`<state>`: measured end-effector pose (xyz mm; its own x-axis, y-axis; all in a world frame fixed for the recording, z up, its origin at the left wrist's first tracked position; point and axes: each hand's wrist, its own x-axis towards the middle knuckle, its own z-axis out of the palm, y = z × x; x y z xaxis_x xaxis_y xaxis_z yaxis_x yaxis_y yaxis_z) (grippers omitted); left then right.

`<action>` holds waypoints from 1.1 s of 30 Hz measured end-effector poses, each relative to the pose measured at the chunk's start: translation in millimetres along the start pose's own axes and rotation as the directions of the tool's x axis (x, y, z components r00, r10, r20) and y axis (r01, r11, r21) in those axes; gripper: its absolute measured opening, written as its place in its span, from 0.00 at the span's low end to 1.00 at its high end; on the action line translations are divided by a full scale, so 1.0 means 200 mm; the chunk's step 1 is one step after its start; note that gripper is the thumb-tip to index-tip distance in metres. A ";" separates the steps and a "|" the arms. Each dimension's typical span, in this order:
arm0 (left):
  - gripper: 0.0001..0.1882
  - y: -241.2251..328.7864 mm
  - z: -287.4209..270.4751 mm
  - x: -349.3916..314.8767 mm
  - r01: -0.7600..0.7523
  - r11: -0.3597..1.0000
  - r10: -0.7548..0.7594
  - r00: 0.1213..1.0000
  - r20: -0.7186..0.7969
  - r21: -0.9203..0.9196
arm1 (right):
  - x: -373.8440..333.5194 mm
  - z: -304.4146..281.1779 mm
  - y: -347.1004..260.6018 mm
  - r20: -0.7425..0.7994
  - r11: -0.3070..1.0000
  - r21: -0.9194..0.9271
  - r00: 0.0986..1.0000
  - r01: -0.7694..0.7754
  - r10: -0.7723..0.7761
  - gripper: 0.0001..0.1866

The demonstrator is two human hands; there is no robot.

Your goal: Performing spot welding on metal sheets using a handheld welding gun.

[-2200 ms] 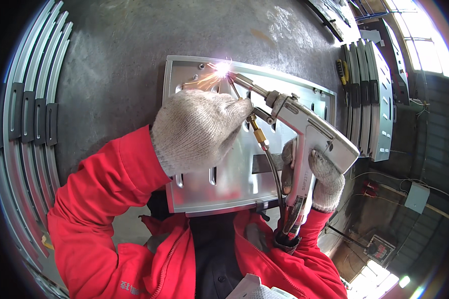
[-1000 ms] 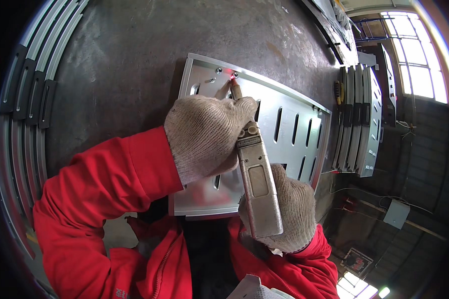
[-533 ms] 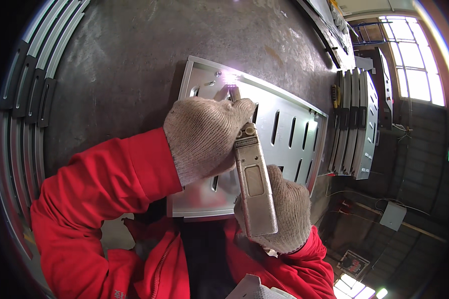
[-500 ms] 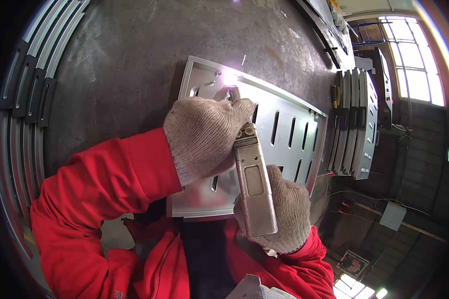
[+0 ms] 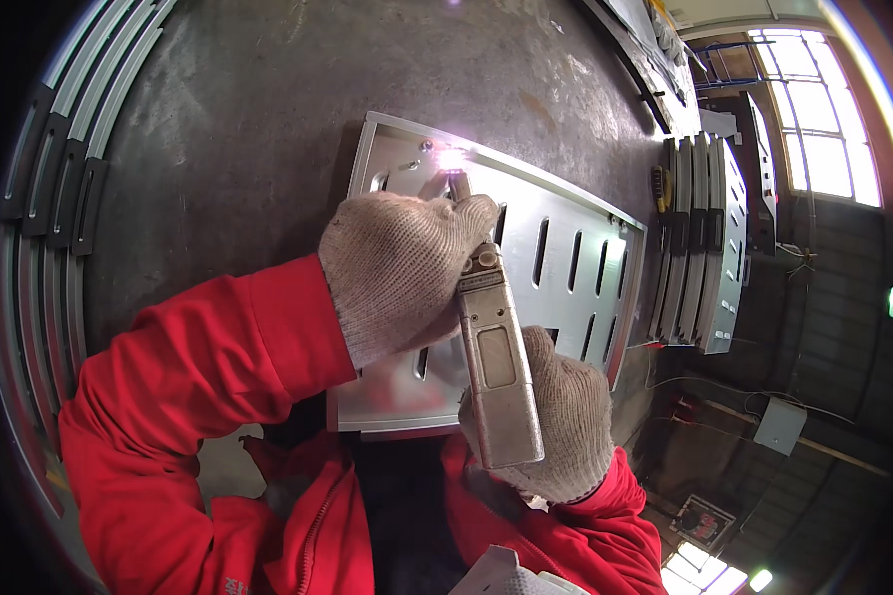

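My left hand (image 5: 397, 263), in a knitted work glove, is closed round the front of a metal welding gun (image 5: 496, 367). My right hand (image 5: 566, 421), gloved too, wraps the gun's rear from its right side; part of its grip is hidden beneath the body. A bright white-violet glow (image 5: 451, 161) burns at the gun's tip, by the far rim of a shallow slotted sheet-metal panel (image 5: 556, 223). Small studs (image 5: 422, 151) stand in the panel's far left corner, just left of the glow. My left wrist crosses above the panel's left part.
The panel lies on a dark, scuffed metal worktable (image 5: 258, 119). Long metal channels (image 5: 99, 99) with black slotted pieces line the left edge. Slotted panels (image 5: 704, 238) stand stacked at the right, with a yellow-black tool (image 5: 658, 188) beside them. More sheet metal (image 5: 655, 50) sits far right.
The panel, gun and both hands appear slightly farther left, along with much of the view. The glow at the tip looks a little smaller. Both hands keep their hold on the gun.
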<state>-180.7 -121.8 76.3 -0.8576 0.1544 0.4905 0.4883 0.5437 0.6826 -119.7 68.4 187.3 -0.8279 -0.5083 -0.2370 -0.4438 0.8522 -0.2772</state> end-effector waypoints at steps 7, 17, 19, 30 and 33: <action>0.17 0.00 0.01 0.00 0.001 1.000 -0.002 0.999 0.037 0.031 | 0.00 -0.01 -0.02 0.000 0.999 -0.029 1.000 -0.015 0.015 0.27; 0.09 0.04 -0.01 0.04 -0.178 0.982 0.176 0.983 -0.045 -0.062 | -0.08 -0.09 0.07 -0.029 0.993 0.099 0.997 0.070 -0.067 0.29; 0.07 0.05 -0.01 0.05 -0.241 0.966 0.234 0.969 -0.084 -0.089 | -0.11 -0.16 0.06 -0.062 0.948 0.312 0.995 -0.056 0.079 0.27; 0.12 0.05 -0.02 0.04 -0.130 0.991 0.128 0.989 0.075 0.013 | 0.07 -0.09 0.16 -0.117 0.877 0.460 0.969 -0.140 0.216 0.24; 0.12 0.05 -0.01 0.03 -0.078 0.997 0.076 0.994 0.075 0.024 | 0.06 -0.05 0.19 -0.119 0.882 0.452 0.971 -0.134 0.209 0.24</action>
<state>-180.4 -117.9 87.2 -0.8277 0.2565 0.4991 0.5497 0.5495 0.6292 -150.8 96.3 183.0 -0.9372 -0.3005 -0.1768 -0.1252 0.7633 -0.6338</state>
